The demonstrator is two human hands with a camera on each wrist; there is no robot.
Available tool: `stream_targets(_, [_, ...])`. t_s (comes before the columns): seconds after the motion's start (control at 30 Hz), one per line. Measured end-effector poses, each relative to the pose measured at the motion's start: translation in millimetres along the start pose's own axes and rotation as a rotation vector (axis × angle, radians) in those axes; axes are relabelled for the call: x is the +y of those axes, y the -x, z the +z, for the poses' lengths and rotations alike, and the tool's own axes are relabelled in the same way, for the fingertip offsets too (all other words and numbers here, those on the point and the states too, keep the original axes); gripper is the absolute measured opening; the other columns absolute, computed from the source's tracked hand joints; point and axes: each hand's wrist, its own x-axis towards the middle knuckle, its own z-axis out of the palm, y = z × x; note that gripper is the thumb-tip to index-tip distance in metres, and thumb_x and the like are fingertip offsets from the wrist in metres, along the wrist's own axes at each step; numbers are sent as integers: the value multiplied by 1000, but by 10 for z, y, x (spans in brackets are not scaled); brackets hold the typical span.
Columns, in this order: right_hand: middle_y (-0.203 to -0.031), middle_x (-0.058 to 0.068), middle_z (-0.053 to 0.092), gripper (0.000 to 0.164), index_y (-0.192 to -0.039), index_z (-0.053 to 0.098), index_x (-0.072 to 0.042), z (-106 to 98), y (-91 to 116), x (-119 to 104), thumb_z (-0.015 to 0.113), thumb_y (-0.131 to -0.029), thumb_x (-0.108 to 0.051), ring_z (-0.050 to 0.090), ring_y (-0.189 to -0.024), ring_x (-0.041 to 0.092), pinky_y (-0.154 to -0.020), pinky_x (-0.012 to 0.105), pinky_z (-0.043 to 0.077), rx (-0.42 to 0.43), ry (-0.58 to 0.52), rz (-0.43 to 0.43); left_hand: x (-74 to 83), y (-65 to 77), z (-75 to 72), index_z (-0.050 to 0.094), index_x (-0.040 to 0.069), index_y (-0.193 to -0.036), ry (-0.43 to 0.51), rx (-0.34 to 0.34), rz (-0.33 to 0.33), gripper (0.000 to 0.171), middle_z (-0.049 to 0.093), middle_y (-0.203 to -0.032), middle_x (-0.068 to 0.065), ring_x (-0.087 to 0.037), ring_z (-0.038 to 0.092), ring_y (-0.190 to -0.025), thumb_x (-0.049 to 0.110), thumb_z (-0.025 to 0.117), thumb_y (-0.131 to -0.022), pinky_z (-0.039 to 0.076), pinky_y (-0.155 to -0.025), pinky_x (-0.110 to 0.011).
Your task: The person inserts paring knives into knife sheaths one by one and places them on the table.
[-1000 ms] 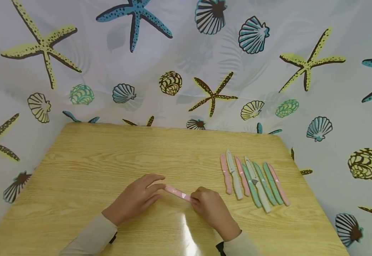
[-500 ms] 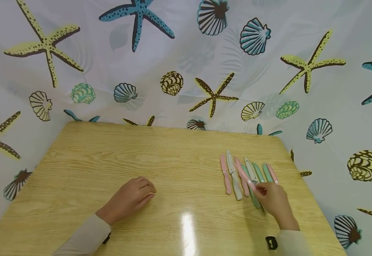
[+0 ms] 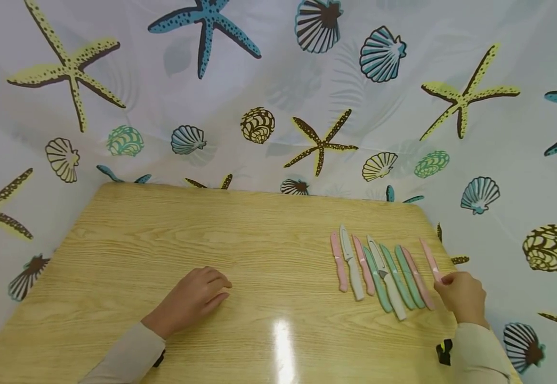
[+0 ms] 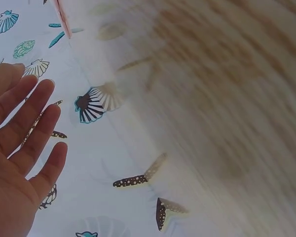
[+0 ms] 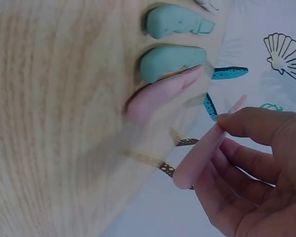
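Observation:
At the table's right side my right hand (image 3: 462, 298) pinches a pink knife (image 5: 200, 155) between thumb and fingers, its far end pointing toward the back. In the right wrist view the knife is tilted, with a shadow on the wood beside it. Just left of it lies a row of knives: a pink knife (image 3: 419, 280), two green knives, a white-handled knife (image 3: 393, 293), and several more. My left hand (image 3: 189, 301) rests at the left-centre of the table and holds nothing. Its fingers look relaxed and spread in the left wrist view.
The wooden table (image 3: 187, 224) has a bright light reflection near its front. A white curtain (image 3: 268, 64) printed with starfish and shells hangs behind and along both sides. The right table edge runs close by the right hand.
My right hand has carried the pink knife from the table's centre, over the row, to its right end. The left hand has let go of the knife and drawn back slightly left.

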Motion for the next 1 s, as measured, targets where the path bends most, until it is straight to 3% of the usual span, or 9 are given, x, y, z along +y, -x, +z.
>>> stream_targets(0.17, [-79, 27, 66, 27, -90, 67, 14, 86, -43, 80, 60, -88, -13, 60, -63, 36, -63, 55, 48, 9, 5, 13, -12, 24, 6, 69, 11, -105, -14, -30, -31, 21, 67, -101, 1, -16, 63, -94, 21, 73, -86, 53, -81, -38])
stream_targets(0.5, [-83, 29, 65, 30, -93, 67, 14, 192, -203, 179, 61, -83, -15, 60, -70, 42, -64, 54, 49, -57, 32, 36, -14, 73, -15, 69, 11, -107, -13, -59, -66, 22, 67, -102, 1, -17, 62, -96, 22, 71, -88, 52, -82, -39])
stream_targets(0.73, [-56, 9, 60, 23, -66, 67, 5, 311, -252, 281, 60, -82, -11, 54, -51, 25, -50, 44, 47, -48, 23, 5, -39, 100, -27, 70, 11, -105, -23, -65, -88, 23, 67, -101, 0, -17, 62, -94, 21, 73, -86, 52, -81, -39])
stream_targets(1.0, [-58, 13, 63, 27, -73, 70, 9, 362, -272, 273, 59, -87, -11, 57, -53, 29, -62, 58, 48, -29, 25, -18, -59, 102, -64, 68, 9, -110, -25, -81, -101, 26, 67, -101, 1, -17, 61, -95, 20, 72, -87, 52, -81, -39])
